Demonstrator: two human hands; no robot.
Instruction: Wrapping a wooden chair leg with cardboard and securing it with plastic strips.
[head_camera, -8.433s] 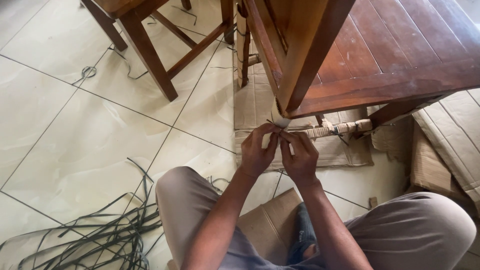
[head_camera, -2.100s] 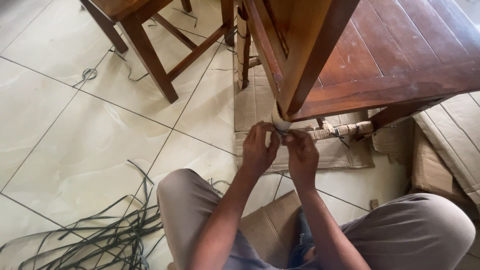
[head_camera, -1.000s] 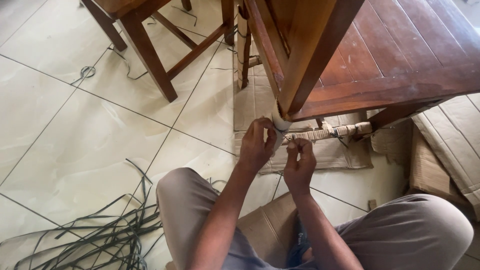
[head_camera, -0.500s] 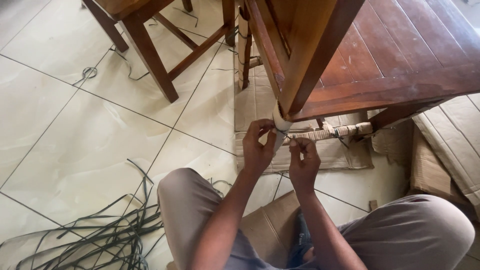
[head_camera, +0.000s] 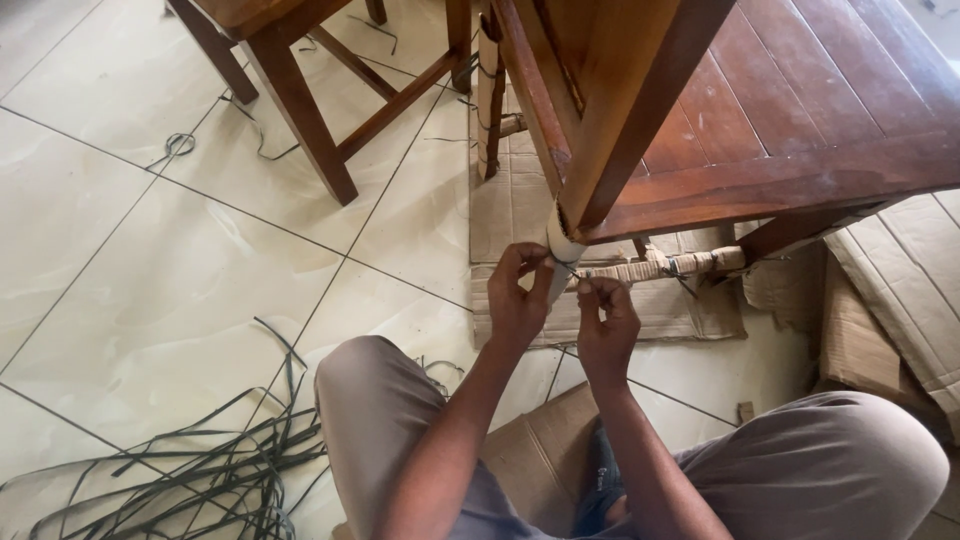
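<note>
1. The thin strand (head_camera: 568, 270) between the fingertips of the left hand (head_camera: 520, 300) and right hand (head_camera: 605, 320) is too fine to identify.
2. Just above the fingers, the wooden chair (head_camera: 720, 110) hides the top of the wrapped leg (head_camera: 560, 245).
3. Both forearms and the knees run off the bottom edge.

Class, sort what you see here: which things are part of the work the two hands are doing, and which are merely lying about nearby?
In the work:
left hand
right hand
thin strip pinched between them
pale table leg
wrapped crossbar

Lying about:
loose dark strips on the floor
wooden chair
flattened cardboard
small wire coil
</note>
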